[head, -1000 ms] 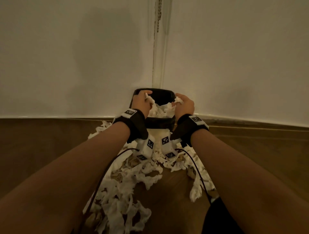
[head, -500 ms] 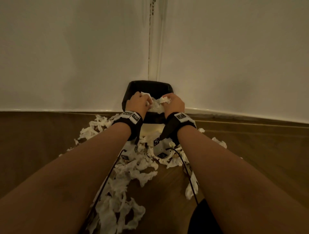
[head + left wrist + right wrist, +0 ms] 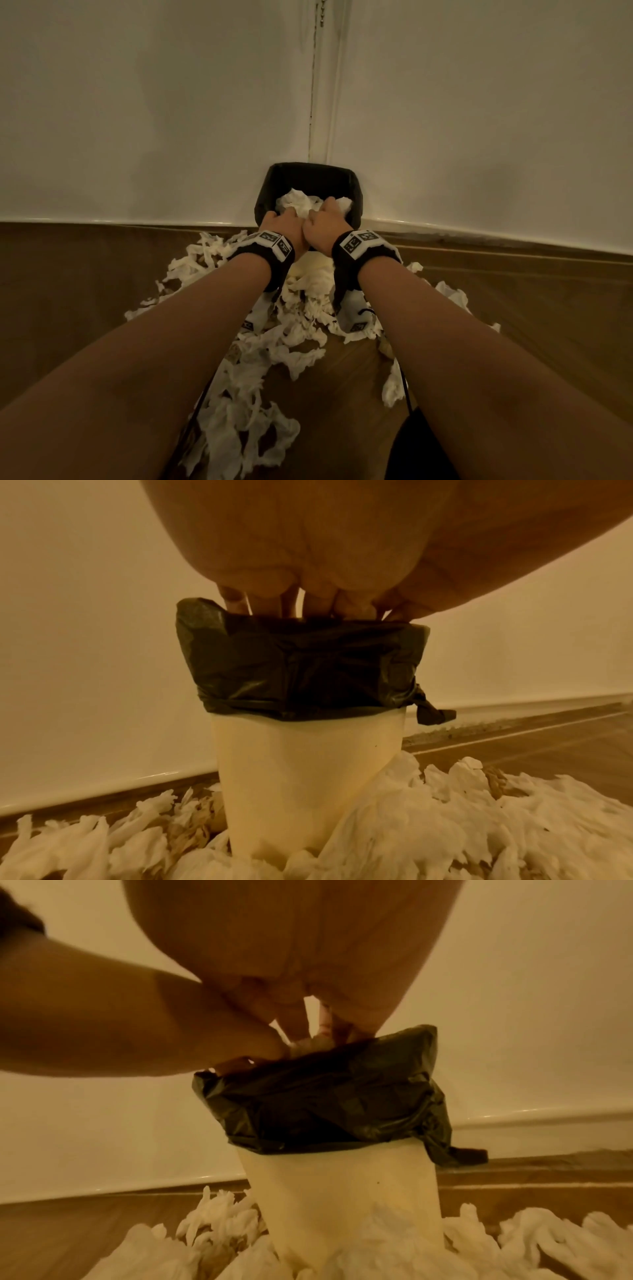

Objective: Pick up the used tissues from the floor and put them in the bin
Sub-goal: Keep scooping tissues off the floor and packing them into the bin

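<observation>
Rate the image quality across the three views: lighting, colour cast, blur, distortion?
Head view: dim, warm light, wide-angle bending of the skirting line, but the bin and floor tissues read clearly. Left wrist view: strong orange cast, sharp on the black liner, tissues soft. Right wrist view: same cast, motion-smeared, the fingers and the hand's palm blurred.

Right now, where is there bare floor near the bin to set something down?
Bare wooden floor lies far left, between the white skirting and the tissue spread, and far right past the last scraps. A narrow strip runs between the forearms. Crowded: white crumpled tissues ring the cream bin with its black liner, where left hand and right hand reach in.
</observation>
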The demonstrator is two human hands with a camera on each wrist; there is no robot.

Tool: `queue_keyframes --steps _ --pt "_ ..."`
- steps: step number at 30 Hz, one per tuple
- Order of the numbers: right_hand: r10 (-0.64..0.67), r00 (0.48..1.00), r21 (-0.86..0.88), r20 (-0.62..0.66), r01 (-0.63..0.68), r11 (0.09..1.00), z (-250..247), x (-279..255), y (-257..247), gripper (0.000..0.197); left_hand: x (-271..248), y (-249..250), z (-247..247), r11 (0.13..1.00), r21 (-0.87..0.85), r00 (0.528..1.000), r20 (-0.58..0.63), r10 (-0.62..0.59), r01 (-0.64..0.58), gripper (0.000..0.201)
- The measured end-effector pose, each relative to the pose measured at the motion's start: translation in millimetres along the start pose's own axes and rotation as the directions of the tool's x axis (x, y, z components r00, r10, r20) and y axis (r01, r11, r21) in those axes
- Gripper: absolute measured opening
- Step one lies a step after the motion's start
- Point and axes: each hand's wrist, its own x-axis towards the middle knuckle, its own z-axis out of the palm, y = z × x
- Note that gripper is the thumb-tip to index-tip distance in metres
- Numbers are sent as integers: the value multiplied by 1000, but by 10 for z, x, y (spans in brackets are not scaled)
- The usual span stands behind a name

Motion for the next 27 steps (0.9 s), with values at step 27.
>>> queue_keyframes --steps 27 --pt "-75 973 -243 -218 20 970 43 -731 -50 44 -1507 -93 523 864 -447 937 -139 -320 229 34"
